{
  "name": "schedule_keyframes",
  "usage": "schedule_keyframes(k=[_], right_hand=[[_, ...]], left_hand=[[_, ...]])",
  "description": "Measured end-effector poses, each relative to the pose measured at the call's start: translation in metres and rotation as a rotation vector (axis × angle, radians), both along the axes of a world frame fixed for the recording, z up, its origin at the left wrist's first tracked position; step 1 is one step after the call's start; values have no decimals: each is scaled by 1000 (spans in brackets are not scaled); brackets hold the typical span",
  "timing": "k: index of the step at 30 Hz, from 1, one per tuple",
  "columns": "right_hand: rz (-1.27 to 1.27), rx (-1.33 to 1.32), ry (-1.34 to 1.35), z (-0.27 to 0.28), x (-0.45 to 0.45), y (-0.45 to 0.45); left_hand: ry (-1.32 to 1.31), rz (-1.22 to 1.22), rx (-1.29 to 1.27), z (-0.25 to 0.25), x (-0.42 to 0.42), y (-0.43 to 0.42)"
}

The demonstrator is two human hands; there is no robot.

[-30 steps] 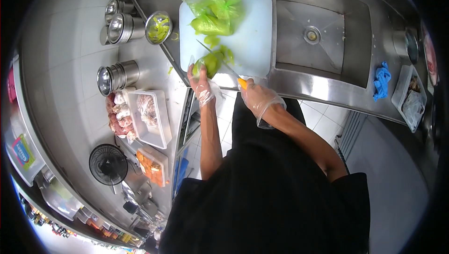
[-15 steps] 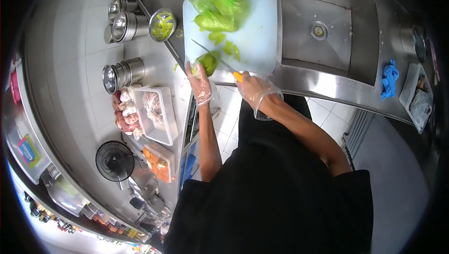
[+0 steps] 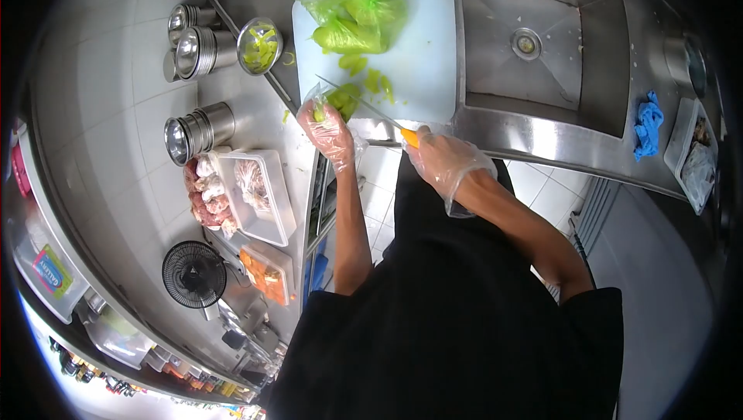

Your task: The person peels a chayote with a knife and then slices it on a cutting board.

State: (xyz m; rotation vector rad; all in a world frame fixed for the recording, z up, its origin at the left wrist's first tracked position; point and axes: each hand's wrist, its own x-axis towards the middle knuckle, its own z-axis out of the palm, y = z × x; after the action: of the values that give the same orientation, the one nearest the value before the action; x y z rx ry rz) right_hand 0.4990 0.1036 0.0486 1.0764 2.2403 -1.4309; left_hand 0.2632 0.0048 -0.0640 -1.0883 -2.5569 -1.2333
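Observation:
My left hand [image 3: 331, 134], in a clear plastic glove, is closed around a green vegetable [image 3: 343, 100] that looks like a bell pepper, at the cutting board's near-left corner. In my gloved right hand [image 3: 445, 158] is the orange handle of a knife [image 3: 379, 113]. Its blade slants up and left across the vegetable; whether it touches is hard to make out. Green pieces [image 3: 372, 80] lie on the white cutting board [image 3: 422, 56], beyond the blade. Behind them sits a green plastic bag [image 3: 356, 22] with light-green contents. Left of the board, a steel bowl [image 3: 247, 62] holds green strips.
A steel sink [image 3: 495, 41] adjoins the board on the right, with a blue cloth [image 3: 648, 126] past it. Steel containers [image 3: 205, 52], a plastic tub [image 3: 267, 207] with bagged meat, a tub of orange pieces [image 3: 267, 273] and a fan [image 3: 195, 273] stand along the left.
My right hand has drawn back toward me and to the right, pulling the knife with it. My left hand stays on the green vegetable, its fingers now curled further over it.

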Motion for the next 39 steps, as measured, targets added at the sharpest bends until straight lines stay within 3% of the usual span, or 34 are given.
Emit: schedule_keyframes(k=[12,20,23,27,32,39], right_hand=[[56,31,-9,-21,-26,25],[45,67,63,-109,-85,20],[-38,80,210,-151,-95,13],[-56,79,130,-126,-90,22],[-123,-11,24,-22,-28,2],[-88,-88,11,18,-10,-15]], left_hand=[[3,3,-166,8,-9,9],[3,-30,-175,7,-12,10],[-58,6,-80,3,-13,8],[-73,70,-78,-8,-17,6],[-88,141,-91,2,-8,18],[12,231,-207,4,-3,31]])
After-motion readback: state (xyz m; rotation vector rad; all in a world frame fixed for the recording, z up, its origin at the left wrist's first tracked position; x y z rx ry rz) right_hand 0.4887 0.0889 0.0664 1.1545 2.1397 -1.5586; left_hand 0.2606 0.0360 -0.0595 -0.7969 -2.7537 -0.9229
